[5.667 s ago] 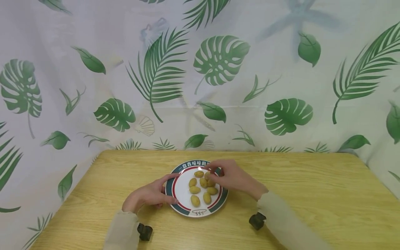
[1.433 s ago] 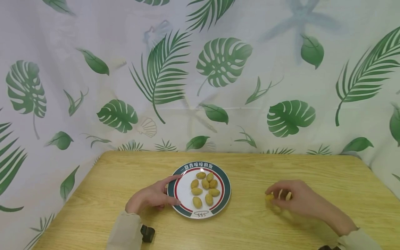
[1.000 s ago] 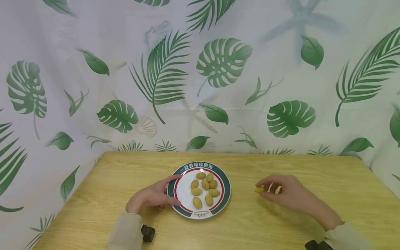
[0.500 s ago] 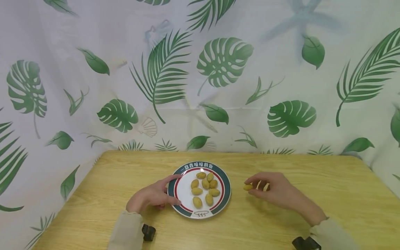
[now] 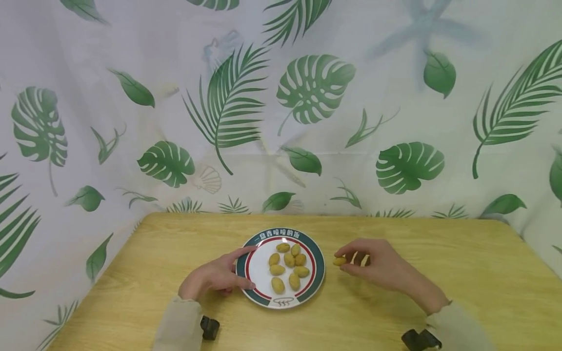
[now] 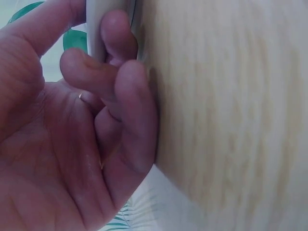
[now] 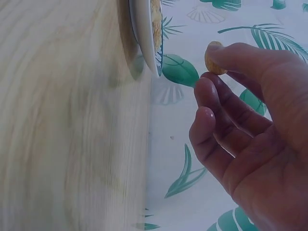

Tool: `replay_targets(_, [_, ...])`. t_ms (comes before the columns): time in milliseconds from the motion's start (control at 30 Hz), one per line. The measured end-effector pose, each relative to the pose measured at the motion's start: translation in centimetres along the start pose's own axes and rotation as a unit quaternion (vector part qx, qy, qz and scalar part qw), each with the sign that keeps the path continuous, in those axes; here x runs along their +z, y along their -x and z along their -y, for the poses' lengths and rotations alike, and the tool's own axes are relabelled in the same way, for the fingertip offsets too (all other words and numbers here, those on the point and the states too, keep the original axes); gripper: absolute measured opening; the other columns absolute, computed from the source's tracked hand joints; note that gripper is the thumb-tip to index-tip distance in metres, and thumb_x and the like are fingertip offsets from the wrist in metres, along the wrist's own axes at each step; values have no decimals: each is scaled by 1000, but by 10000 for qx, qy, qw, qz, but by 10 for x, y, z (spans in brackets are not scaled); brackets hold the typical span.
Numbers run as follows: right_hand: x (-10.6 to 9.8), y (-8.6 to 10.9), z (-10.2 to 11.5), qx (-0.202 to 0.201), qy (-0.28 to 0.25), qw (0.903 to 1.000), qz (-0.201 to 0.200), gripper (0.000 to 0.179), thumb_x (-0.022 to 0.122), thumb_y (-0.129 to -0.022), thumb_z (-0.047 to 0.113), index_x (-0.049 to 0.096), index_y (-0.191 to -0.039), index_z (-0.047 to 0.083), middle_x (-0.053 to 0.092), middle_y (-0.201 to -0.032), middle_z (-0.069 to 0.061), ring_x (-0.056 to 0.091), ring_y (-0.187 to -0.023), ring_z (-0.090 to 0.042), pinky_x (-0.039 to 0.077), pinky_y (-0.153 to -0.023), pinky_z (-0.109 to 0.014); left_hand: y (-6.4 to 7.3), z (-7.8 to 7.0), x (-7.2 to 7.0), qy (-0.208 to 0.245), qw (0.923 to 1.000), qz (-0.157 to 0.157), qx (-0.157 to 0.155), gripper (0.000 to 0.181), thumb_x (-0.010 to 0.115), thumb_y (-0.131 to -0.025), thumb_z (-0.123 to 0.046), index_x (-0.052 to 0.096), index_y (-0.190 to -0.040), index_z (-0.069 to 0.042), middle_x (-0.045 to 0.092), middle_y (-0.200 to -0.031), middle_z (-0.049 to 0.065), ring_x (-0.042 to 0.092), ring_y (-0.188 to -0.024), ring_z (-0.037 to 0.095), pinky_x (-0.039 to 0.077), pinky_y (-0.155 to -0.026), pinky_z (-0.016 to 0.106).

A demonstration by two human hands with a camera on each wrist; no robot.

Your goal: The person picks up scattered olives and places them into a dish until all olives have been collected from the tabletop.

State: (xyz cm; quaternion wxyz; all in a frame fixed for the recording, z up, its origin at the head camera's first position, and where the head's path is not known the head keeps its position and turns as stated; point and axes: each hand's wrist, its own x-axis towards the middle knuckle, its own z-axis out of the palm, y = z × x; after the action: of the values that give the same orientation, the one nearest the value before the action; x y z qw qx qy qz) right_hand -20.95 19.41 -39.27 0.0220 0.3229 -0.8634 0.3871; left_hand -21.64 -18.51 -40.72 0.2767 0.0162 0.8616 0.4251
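In the head view, a white plate [image 5: 259, 273] with a dark green rim and a red ring holds several small oval yellow fruits [image 5: 277, 270]; their exact kind is unclear. My left hand [image 5: 212, 276] holds the plate's left edge, thumb and index finger on the rim. In the left wrist view, the other fingers [image 6: 139, 120] curl beside the plate's edge, low by the table. My right hand [image 5: 377, 265], just right of the plate, pinches another oval yellow fruit [image 5: 339, 262] between thumb and fingertips. The right wrist view shows this fruit [image 7: 214, 57] held above the table, apart from the plate.
The plate stands on a light wooden table [image 5: 395, 234] near its middle. Behind and to the left hangs a pale curtain [image 5: 342, 165] printed with green leaves. Both forearms wear light sleeves [image 5: 177, 321], with a small black device [image 5: 210, 327] at each wrist.
My right hand was over the plate, then appeared far to the right pinching a fruit. Since then it has moved left with that fruit towards the plate. My left hand has stayed at the rim.
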Motion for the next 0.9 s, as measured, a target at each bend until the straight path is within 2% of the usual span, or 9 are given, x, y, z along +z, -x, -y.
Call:
replay_targets(100, [1, -3, 2, -112, -67, 9999, 7, 19, 79, -89, 10, 76, -108, 11, 76, -94, -1, 62, -75, 2, 54, -61, -23, -2, 0, 1, -35, 10000, -34, 1, 89, 84, -85, -22, 35, -158, -36, 53, -82, 6, 44, -51, 17, 39, -51, 26])
replay_targets(300, [4, -10, 7, -39, -57, 10000, 34, 20, 79, -89, 11, 76, -108, 12, 75, -93, 0, 62, -75, 1, 53, -61, -23, -2, 2, 1, -62, 10000, -50, -47, 90, 84, -84, -23, 35, -158, -37, 54, -81, 6, 45, -51, 16, 38, -50, 26])
replay_targets(567, [10, -21, 11, -145, 25, 9999, 57, 19, 79, -90, 12, 77, -108, 14, 75, -93, 2, 62, -77, 0, 55, -64, -23, -3, -1, 1, -120, 9999, -47, -10, 88, 84, -85, -24, 36, -158, -37, 54, -81, 6, 45, -51, 17, 39, -50, 26])
replay_targets(733, [19, -29, 12, -55, -60, 9997, 219, 18, 79, -90, 13, 78, -107, 17, 74, -92, 3, 63, -76, 0, 55, -65, -23, -2, -1, 1, -154, 9998, -104, -100, 89, 85, -84, -24, 36, -157, -38, 58, -90, 9, 46, -52, 17, 39, -51, 26])
replay_targets(900, [30, -40, 17, -135, -32, 9995, 286, 18, 79, -89, 12, 78, -107, 15, 75, -94, 3, 63, -77, -2, 55, -67, -23, 0, -2, 1, -135, 9997, -126, -131, 88, 85, -84, -24, 37, -157, -38, 59, -97, 10, 46, -53, 18, 39, -51, 26])
